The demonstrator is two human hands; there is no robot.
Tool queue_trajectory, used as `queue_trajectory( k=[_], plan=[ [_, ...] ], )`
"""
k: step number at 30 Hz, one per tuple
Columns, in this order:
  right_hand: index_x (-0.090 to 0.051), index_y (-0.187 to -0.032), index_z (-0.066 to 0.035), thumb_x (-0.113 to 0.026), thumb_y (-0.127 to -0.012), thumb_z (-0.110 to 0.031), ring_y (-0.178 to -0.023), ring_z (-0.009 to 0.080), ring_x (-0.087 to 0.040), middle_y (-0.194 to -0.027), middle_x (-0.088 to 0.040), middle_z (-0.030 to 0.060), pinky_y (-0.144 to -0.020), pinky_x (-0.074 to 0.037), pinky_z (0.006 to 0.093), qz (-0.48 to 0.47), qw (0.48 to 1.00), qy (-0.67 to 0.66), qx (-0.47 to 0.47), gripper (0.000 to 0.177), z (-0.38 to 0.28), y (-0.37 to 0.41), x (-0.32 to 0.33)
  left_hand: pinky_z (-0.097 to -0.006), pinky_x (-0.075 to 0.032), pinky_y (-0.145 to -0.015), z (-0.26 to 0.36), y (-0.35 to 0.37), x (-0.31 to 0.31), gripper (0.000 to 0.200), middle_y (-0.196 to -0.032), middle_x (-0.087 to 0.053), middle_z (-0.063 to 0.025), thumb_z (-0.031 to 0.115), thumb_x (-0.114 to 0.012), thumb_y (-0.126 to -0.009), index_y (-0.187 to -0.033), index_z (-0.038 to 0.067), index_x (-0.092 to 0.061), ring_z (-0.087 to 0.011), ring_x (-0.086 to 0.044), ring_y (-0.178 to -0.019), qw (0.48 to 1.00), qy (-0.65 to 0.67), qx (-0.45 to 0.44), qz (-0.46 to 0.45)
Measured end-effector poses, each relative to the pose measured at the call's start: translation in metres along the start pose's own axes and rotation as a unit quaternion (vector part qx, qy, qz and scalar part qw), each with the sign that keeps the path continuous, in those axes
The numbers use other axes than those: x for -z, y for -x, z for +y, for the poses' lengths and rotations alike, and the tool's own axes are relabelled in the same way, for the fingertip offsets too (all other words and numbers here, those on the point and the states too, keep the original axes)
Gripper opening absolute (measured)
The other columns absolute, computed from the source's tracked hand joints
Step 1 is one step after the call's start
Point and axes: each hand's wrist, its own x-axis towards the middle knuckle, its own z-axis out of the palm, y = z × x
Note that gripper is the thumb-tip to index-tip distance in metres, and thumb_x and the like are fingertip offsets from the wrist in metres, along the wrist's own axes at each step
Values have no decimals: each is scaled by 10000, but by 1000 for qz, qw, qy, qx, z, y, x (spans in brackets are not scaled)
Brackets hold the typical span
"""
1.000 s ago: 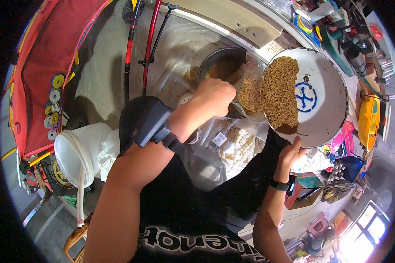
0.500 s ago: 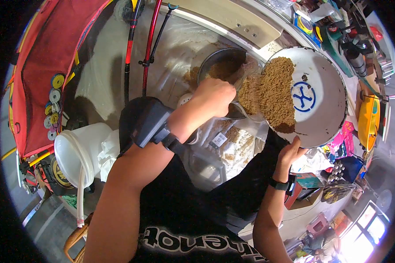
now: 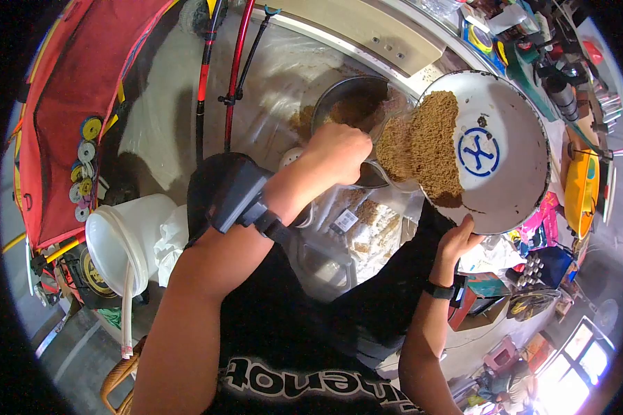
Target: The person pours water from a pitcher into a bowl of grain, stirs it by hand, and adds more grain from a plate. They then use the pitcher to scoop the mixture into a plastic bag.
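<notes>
My right hand [image 3: 458, 238] grips the lower rim of a white enamel basin [image 3: 512, 152] with a blue mark and chipped edge. The basin is tilted, and brown crumbly material [image 3: 437, 152] lies along its left side. It runs over the rim into a clear plastic bag [image 3: 396, 183]. My left hand [image 3: 339, 153] is closed at the bag's left edge; its fingertips are partly hidden. Behind and beneath the bag is a round metal pan [image 3: 325, 97] with brown material inside. The join between bag and basin is blurred.
A white bucket [image 3: 124, 235] with a pale hose stands at the left, beside a red fabric carrier [image 3: 69, 131] holding several spools. Red and black poles [image 3: 237, 69] stand behind. A labelled clear package [image 3: 345, 221] lies between my legs. Tools and bottles [image 3: 561, 90] crowd the right.
The brown material in the basin has slid a little left and its patch has narrowed. The basin's tilt has shifted slightly. Both hands stay nearly in place.
</notes>
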Motion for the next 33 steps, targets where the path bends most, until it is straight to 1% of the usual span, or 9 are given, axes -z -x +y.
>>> queue_trajectory(
  k=[2,9,11,17,24,27,29,33],
  plan=[
    [-436,-1170,62,-488,-807,-22,-1003,209,-492,-1130,-517,137,-907,-396,338,3,1000,5,-11,377,0,0,-1,-438,-527,-681,-1,0,-1,148,-785,-654,-188,39,-603,-612,-737,-20,-656,-346,-649,-778,1000,3,-1,3],
    [-450,-1134,65,-466,-797,0,-969,197,-495,-1101,-523,132,-874,-406,324,16,1000,-13,0,344,-6,1,-7,-435,-527,-674,-3,-1,-3,143,-781,-652,-192,39,-604,-609,-730,-18,-656,-346,-649,-774,1000,-6,-5,3],
    [-460,-1111,66,-472,-796,-7,-920,182,-492,-1061,-531,118,-829,-414,307,15,1000,9,8,323,-6,1,-8,-434,-527,-673,-3,-1,-3,141,-783,-651,-193,40,-605,-609,-727,-18,-656,-345,-649,-774,1000,-6,-6,2],
    [-501,-1036,78,-475,-797,-17,-851,167,-489,-989,-547,100,-762,-423,295,17,999,13,25,258,-12,1,-13,-438,-527,-664,-2,1,1,137,-783,-651,-193,44,-606,-610,-722,-17,-656,-347,-648,-767,1000,-4,-15,13],
    [-503,-1039,89,-474,-797,-26,-833,170,-492,-967,-555,110,-756,-426,302,31,998,22,44,269,-11,2,-16,-446,-525,-667,0,0,1,131,-771,-646,-199,41,-601,-615,-722,-19,-648,-356,-646,-761,1000,8,-3,9],
    [-501,-1044,90,-477,-803,-28,-841,165,-487,-985,-548,111,-753,-424,301,14,999,36,38,269,-10,1,-14,-447,-524,-668,-1,-1,1,127,-769,-645,-201,39,-600,-618,-722,-19,-644,-357,-646,-760,1000,7,-5,9],
    [-501,-1038,87,-478,-810,-26,-833,153,-475,-979,-538,100,-742,-417,289,22,998,30,50,255,-12,2,-17,-445,-524,-669,-2,-1,1,128,-769,-645,-201,38,-599,-619,-726,-18,-643,-357,-646,-761,1000,4,-8,7],
    [-503,-1026,83,-472,-814,-20,-833,158,-479,-968,-541,97,-745,-416,292,34,998,23,43,238,-12,3,-17,-443,-523,-673,-3,-1,-2,140,-779,-647,-199,35,-594,-623,-744,-14,-644,-354,-647,-767,1000,4,-11,15]
  ],
)
